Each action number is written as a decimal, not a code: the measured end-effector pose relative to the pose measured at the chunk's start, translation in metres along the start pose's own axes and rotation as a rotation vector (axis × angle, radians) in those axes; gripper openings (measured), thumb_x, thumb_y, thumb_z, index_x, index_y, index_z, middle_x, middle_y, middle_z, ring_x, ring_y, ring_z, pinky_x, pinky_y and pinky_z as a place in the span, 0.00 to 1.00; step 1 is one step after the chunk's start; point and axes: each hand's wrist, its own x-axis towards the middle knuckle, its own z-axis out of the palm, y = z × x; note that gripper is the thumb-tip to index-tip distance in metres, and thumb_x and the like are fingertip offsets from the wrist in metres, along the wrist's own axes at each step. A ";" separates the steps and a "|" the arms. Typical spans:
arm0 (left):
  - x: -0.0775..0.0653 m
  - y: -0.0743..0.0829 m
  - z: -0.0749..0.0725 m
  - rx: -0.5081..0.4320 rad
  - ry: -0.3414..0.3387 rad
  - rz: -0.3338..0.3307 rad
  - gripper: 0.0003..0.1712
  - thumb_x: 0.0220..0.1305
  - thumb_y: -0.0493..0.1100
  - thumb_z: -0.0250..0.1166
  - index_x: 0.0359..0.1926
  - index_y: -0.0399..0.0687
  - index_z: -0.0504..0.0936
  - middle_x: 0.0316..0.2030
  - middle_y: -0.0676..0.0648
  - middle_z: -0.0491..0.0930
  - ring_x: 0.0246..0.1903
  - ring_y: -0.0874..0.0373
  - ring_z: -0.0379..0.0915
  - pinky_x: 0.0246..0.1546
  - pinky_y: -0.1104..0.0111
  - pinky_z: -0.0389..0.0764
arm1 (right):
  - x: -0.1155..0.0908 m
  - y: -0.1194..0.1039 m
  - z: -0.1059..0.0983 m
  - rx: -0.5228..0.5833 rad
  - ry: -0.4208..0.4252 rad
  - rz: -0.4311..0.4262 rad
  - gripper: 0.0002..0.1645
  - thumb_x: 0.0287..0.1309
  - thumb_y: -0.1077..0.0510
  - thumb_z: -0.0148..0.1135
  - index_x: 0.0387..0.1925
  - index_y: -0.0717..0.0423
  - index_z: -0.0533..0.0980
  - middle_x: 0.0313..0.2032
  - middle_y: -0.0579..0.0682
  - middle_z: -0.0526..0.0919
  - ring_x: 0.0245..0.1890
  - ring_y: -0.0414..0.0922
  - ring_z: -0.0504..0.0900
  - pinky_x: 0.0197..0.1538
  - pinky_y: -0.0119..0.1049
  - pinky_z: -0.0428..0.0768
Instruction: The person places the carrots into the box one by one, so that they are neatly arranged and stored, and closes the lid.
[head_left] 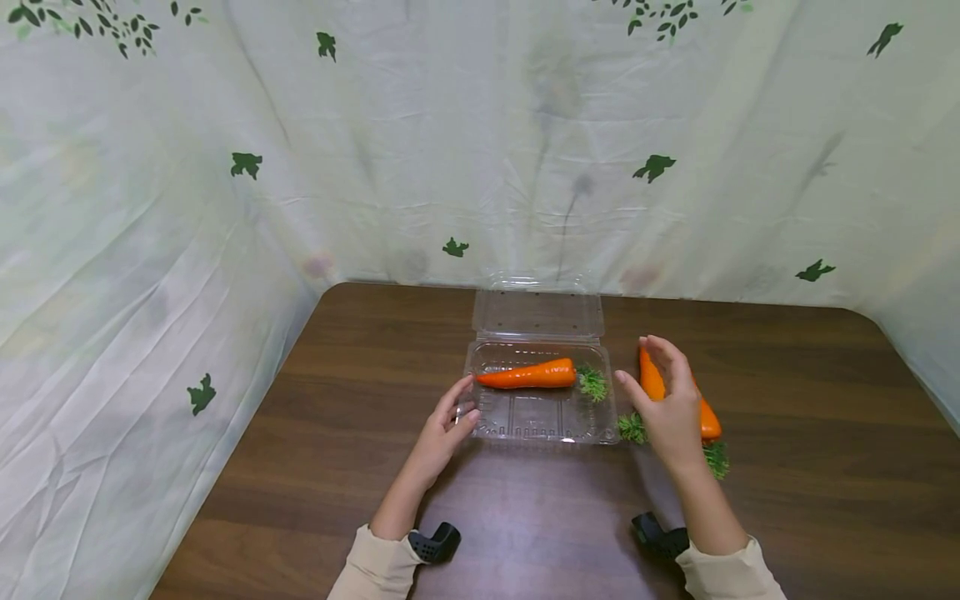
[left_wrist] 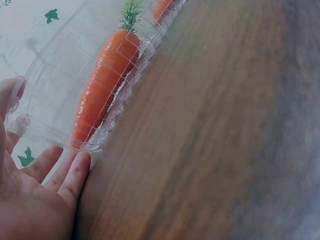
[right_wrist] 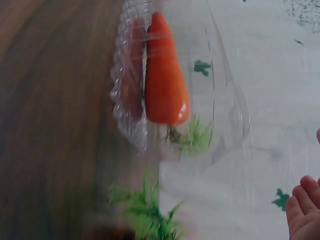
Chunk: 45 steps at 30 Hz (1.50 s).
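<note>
A clear plastic clamshell box (head_left: 525,421) lies with its lid (head_left: 536,312) raised at the back. One orange carrot (head_left: 528,375) with a green leafy top (head_left: 592,383) lies sideways inside it. My left hand (head_left: 442,433) is at the box's left end; its fingertips (left_wrist: 77,167) rest against the end wall, thumb near the rim. To the right of the box, my right hand (head_left: 675,408) is spread over more carrot (head_left: 708,421), covering part of it. Two leafy tops, one nearer the box (head_left: 632,427) and one below the hand (head_left: 716,458), show there.
The brown wooden table (head_left: 315,467) runs back to a pale curtain (head_left: 420,150) with green leaf prints, close behind the raised lid. Black wrist devices (head_left: 437,543) sit at both cuffs.
</note>
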 end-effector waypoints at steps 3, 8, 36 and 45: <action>0.000 0.000 0.000 -0.005 -0.001 -0.002 0.31 0.63 0.35 0.54 0.66 0.41 0.55 0.62 0.32 0.54 0.56 0.36 0.59 0.51 0.54 0.67 | -0.003 0.002 -0.007 -0.016 0.024 0.001 0.36 0.42 0.73 0.65 0.56 0.66 0.64 0.52 0.57 0.71 0.56 0.45 0.68 0.57 0.30 0.63; 0.001 0.000 0.000 -0.007 0.001 -0.007 0.32 0.63 0.35 0.55 0.66 0.41 0.55 0.63 0.33 0.54 0.56 0.37 0.59 0.50 0.53 0.67 | -0.007 0.008 -0.019 -0.075 0.072 -0.038 0.36 0.41 0.74 0.66 0.55 0.66 0.65 0.51 0.58 0.73 0.54 0.43 0.69 0.55 0.27 0.64; 0.000 0.001 -0.001 -0.006 0.001 -0.012 0.32 0.63 0.35 0.55 0.66 0.42 0.55 0.63 0.34 0.54 0.56 0.37 0.59 0.50 0.53 0.67 | -0.034 0.049 -0.069 -0.233 0.175 0.072 0.36 0.40 0.75 0.67 0.55 0.66 0.65 0.48 0.57 0.74 0.52 0.33 0.70 0.53 0.23 0.65; 0.000 0.000 -0.001 0.003 0.001 -0.013 0.32 0.63 0.36 0.55 0.66 0.42 0.55 0.63 0.35 0.54 0.56 0.39 0.60 0.50 0.53 0.67 | -0.043 0.061 -0.072 -0.217 0.185 0.250 0.33 0.44 0.72 0.65 0.54 0.67 0.64 0.48 0.59 0.74 0.49 0.34 0.71 0.52 0.22 0.65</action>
